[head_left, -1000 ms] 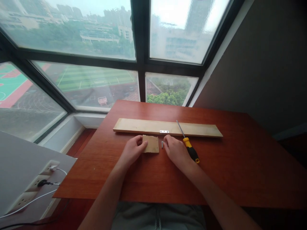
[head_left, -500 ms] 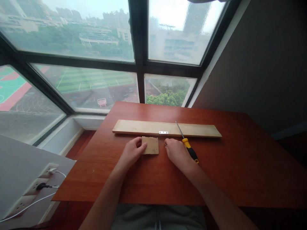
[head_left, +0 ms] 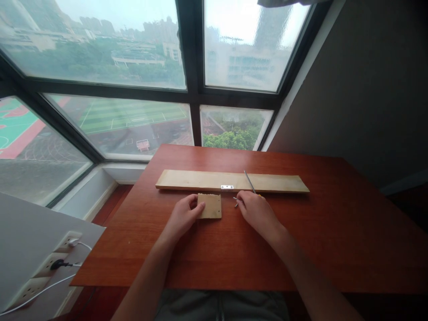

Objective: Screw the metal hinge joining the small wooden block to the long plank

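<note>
My left hand (head_left: 185,214) pinches the left edge of a small tan board (head_left: 211,207), which has a ragged top edge and small dark holes near its right side. Just right of that board, my right hand (head_left: 256,209) is closed, with thin metal screws (head_left: 235,199) poking out at its fingertips. Behind my right hand lies a screwdriver (head_left: 249,181); its shaft rests across a long pale plank (head_left: 194,179) and its yellow and black handle is mostly hidden. A small silver metal plate (head_left: 227,187) sits at the plank's front edge.
Everything lies on a reddish-brown wooden table (head_left: 133,254). Beyond it are large windows with dark frames (head_left: 195,93). Wall sockets (head_left: 53,263) with plugs and white cables are at the lower left, and a grey wall (head_left: 351,107) stands on the right.
My right hand has shifted slightly right, now covering most of the screwdriver's handle, and the screws at its fingertips show more clearly. The left hand keeps its hold on the small board.
</note>
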The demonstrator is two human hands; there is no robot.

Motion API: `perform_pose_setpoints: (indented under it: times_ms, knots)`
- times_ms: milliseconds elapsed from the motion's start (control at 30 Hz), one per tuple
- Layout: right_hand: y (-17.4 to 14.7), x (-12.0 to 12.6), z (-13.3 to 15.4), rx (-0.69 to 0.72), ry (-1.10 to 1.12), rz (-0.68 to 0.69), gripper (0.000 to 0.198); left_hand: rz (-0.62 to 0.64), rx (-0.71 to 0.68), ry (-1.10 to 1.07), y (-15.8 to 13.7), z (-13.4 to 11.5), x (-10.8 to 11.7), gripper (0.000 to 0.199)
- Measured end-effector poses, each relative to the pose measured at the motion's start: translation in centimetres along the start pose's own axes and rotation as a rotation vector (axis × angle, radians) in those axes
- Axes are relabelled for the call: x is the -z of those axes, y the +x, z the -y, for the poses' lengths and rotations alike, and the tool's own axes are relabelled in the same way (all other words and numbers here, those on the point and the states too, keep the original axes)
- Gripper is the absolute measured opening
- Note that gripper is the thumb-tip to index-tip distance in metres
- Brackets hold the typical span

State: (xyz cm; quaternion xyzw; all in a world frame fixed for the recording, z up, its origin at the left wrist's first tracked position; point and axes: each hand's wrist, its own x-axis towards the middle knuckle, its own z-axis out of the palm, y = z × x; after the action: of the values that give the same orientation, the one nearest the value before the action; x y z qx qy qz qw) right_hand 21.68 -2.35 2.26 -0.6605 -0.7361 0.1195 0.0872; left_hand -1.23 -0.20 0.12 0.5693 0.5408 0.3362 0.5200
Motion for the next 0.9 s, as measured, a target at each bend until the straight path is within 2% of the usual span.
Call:
perform_pose_setpoints:
  times_ms: [200,400,633,767,900]
  knots:
    - [0.3,1.3,-1.0,0.071,-0.116,-0.013,0.014,-0.006,0.005,-0.018,-0.2,-0.3,-0.1,0.04]
    - [0.3,0.7,0.0,0.114,-0.119,0.027,0.015,0.007,0.002,-0.01,-0.2,-0.3,-0.1,0.038]
    - [-0.3,-0.5,0.9,-0.117,-0.069,-0.067,0.012,0.014,-0.011,-0.013,-0.1,-0.2,-0.2,0.035]
    - [0.2,-0.9,1.6,-0.194,-0.079,-0.04,0.017,0.011,-0.018,-0.02,-0.1,-0.2,-0.3,0.035]
    - [0.5,-1.3,2.1,-0.29,-0.153,0.044,0.024,0.022,-0.024,-0.007,-0.1,-0.1,-0.3,0.037]
